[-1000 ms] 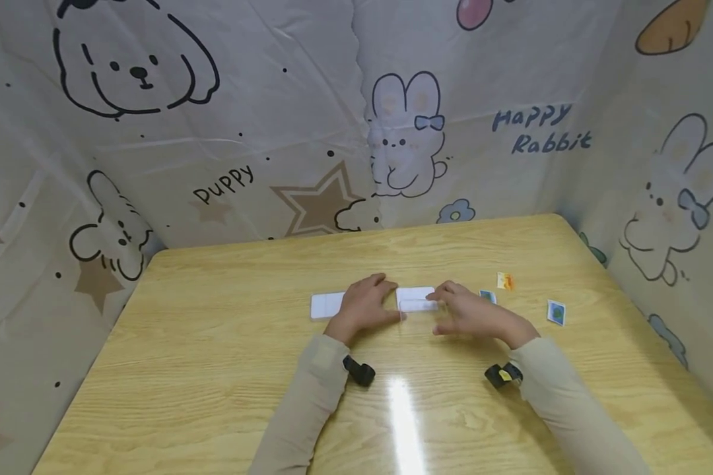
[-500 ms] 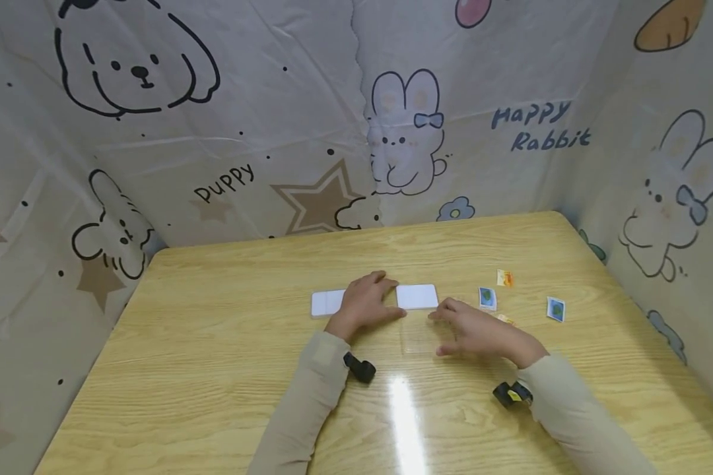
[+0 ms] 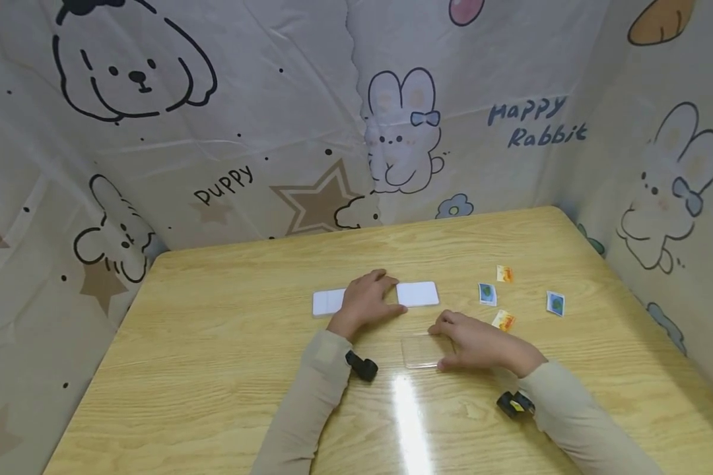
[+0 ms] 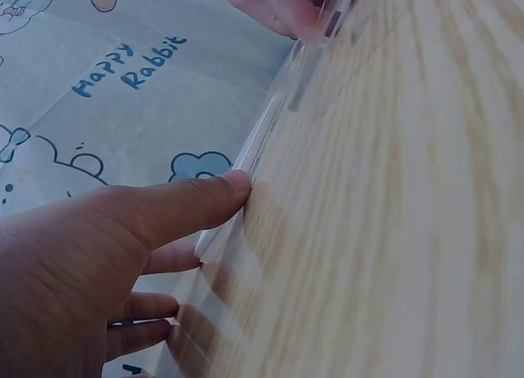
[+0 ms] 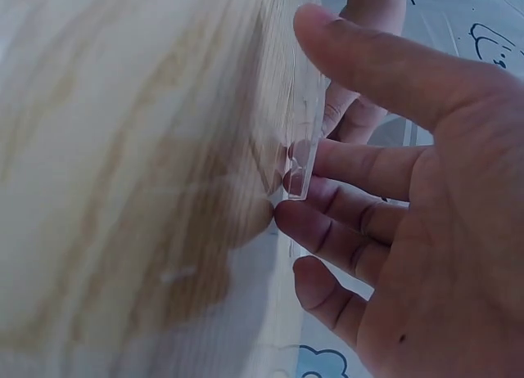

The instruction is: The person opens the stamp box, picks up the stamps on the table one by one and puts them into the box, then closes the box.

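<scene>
My left hand (image 3: 368, 300) holds a flat white rectangular piece (image 3: 418, 294) by its left end, thumb on the near side and a finger on the far side. The left wrist view shows the thumb on the piece's edge (image 4: 260, 137). My right hand (image 3: 481, 340) grips a clear plastic lid-like plate (image 3: 420, 351) at its right end, thumb on the near edge and fingers on the far edge. This clear plate (image 5: 304, 141) lies low over the table, nearer to me than the white piece. Whether it touches the tabletop I cannot tell.
Another white rectangular piece (image 3: 327, 303) lies left of my left hand, partly hidden by it. To the right are small stamp-like pictures: two blue, one here (image 3: 487, 294) and another blue picture (image 3: 555, 303), plus an orange picture (image 3: 504, 273) and a second orange picture (image 3: 503, 320).
My right hand has drawn the clear plate off the white piece and toward me, uncovering that piece and the small pictures behind the hand. My left hand has stayed in place.
</scene>
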Motion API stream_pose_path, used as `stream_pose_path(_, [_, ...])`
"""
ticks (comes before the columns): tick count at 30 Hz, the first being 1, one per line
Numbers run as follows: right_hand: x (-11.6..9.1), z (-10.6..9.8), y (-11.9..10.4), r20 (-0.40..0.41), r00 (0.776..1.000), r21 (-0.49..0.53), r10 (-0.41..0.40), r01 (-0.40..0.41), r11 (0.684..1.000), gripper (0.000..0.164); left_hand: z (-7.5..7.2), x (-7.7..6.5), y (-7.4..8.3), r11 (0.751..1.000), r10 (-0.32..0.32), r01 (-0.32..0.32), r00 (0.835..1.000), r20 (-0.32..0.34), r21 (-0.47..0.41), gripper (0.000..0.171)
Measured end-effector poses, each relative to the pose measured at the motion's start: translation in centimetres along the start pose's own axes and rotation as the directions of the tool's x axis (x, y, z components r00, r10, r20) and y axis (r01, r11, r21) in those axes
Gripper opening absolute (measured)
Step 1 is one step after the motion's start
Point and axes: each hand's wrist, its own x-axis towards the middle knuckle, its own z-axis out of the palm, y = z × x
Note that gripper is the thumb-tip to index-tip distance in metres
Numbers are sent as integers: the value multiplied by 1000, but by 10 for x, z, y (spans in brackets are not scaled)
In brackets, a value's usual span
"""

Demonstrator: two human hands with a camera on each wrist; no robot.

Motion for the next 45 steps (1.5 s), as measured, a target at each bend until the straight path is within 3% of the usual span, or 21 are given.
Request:
stream_pose_path(10, [3, -1, 2, 2, 1000, -32, -21, 21, 999, 63, -3, 1, -2, 1000, -13, 13, 1000, -6, -16, 67])
stream_pose_path(23, [3, -3, 0, 13, 1000, -13, 16, -16, 1000, 65, -3, 1, -5, 999, -26, 25, 1000, -3, -30, 67])
stream_pose_path(31, [13, -3, -2, -116, 992, -59, -43, 36, 998, 49, -9, -1, -11, 995, 0, 0, 1000, 0, -98, 64])
stream_pose_path(35, [25, -7, -7, -181, 979, -59, -96, 86, 995, 47, -19, -10, -19, 992, 14, -18, 999, -34, -125, 64])
stream_pose_path(39, [36, -12, -16, -194, 970, -27, -145, 142, 989, 47, -33, -26, -34, 984, 27, -38, 997, -67, -176, 67])
stream_pose_path(45, [56, -19, -30, -176, 976, 25, -130, 137, 990, 55, -48, -49, -67, 982, 14, -35, 994, -110, -188, 75])
